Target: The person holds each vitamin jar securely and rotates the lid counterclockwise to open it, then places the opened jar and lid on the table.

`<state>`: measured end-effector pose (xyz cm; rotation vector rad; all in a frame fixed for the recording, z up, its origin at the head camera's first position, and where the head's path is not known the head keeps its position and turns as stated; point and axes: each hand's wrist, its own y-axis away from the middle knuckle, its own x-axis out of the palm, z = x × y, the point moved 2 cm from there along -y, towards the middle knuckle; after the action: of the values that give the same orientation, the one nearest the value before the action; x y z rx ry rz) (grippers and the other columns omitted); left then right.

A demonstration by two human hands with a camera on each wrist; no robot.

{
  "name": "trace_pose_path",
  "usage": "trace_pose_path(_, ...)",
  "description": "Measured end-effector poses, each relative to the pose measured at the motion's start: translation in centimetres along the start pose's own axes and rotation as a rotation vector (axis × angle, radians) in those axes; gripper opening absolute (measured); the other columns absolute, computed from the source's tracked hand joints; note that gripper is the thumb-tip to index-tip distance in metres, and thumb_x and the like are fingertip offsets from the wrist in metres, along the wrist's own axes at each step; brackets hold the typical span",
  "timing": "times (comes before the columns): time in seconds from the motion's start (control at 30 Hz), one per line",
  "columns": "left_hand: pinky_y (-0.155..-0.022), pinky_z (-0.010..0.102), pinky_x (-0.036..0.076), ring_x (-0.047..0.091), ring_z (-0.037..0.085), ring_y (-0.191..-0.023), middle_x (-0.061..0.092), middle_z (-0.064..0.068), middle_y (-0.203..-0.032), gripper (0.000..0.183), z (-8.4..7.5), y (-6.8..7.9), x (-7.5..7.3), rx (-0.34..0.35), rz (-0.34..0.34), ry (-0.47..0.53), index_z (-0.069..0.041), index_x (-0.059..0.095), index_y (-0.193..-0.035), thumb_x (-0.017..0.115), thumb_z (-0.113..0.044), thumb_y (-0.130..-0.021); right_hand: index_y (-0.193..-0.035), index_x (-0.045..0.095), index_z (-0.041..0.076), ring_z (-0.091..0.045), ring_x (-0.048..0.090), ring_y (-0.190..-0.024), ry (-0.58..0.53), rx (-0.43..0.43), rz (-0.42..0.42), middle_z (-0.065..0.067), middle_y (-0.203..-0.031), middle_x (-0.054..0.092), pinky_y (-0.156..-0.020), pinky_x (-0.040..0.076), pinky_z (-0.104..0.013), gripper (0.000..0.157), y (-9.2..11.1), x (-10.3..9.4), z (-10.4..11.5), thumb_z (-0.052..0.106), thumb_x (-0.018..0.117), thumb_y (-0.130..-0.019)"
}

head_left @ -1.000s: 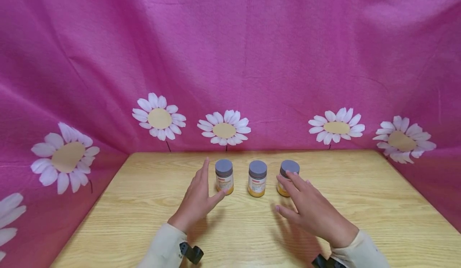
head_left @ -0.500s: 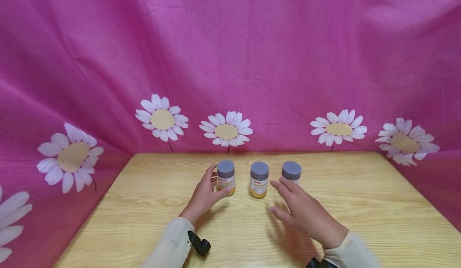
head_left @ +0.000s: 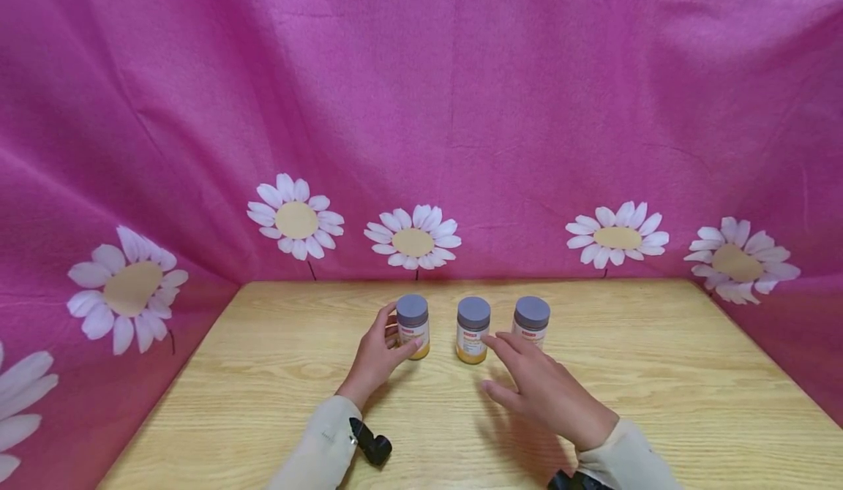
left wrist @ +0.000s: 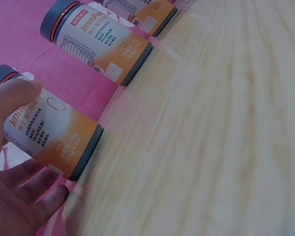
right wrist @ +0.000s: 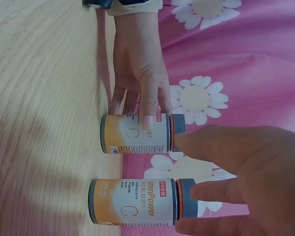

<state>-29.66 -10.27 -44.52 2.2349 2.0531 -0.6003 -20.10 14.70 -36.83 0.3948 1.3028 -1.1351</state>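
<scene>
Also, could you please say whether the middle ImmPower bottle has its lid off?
No, the gray lid sits on the middle ImmPower bottle.

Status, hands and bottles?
Left hand around left bottle. Right hand empty, near middle bottle, contact unclear. All three bottles upright. Right hand partly hides right bottle in head view.

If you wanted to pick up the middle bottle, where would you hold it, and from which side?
I'd wrap the middle bottle around its label, below the grey lid, coming from the right. It stands upright, its straight, round body should suit a wrapped grip, and the right hand is on that side.
</scene>
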Motion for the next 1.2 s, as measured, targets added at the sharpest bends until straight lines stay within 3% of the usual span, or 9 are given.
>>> trace_pose_path(0.23,-0.098,0.045,0.045,0.056,0.032,-0.116,0.054,0.018,-0.127,0.077,0.7,-0.1,0.3,-0.023,0.009,-0.019,-0.015,0.034,-0.147,0.077,-0.022,-0.083,-0.132,0.055,0.007,-0.025,0.056,-0.113,-0.027,0.006,0.025,-0.008,-0.125,0.057,-0.089,0.049,-0.045,0.052,-0.2,0.5,0.0,0.031,0.07,-0.088)
trace_pose_path(0.57,-0.092,0.044,0.048,0.06,0.028,-0.107,0.063,0.016,-0.116,0.069,0.9,0.5,0.2,0.062,-0.017,-0.087,-0.014,0.041,-0.143,0.077,-0.018,-0.084,-0.133,0.054,0.008,-0.03,0.058,-0.112,-0.033,0.009,0.062,-0.011,-0.128,0.057,-0.088,0.049,-0.048,0.053,-0.3,0.8,0.2,0.031,0.07,-0.087)
trace_pose_path(0.87,-0.093,0.042,0.048,0.06,0.025,-0.107,0.064,0.013,-0.116,0.067,0.8,0.8,0.2,0.086,-0.021,-0.09,-0.018,0.045,-0.14,0.078,-0.02,-0.082,-0.133,0.053,0.008,-0.029,0.059,-0.111,-0.034,0.016,0.061,-0.011,-0.128,0.057,-0.087,0.05,-0.047,0.054,-0.3,0.6,0.1,0.031,0.071,-0.087)
trace_pose_path(1.2,-0.097,0.041,0.046,0.059,0.023,-0.109,0.064,0.009,-0.117,0.066,0.6,1.6,0.7,0.102,0.024,-0.076,-0.022,0.046,-0.14,0.078,-0.025,-0.082,-0.136,0.051,0.01,-0.031,0.057,-0.115,-0.044,0.052,0.09,-0.012,-0.131,0.055,-0.089,0.049,-0.05,0.056,-0.3,0.3,-0.1,0.034,0.07,-0.089)
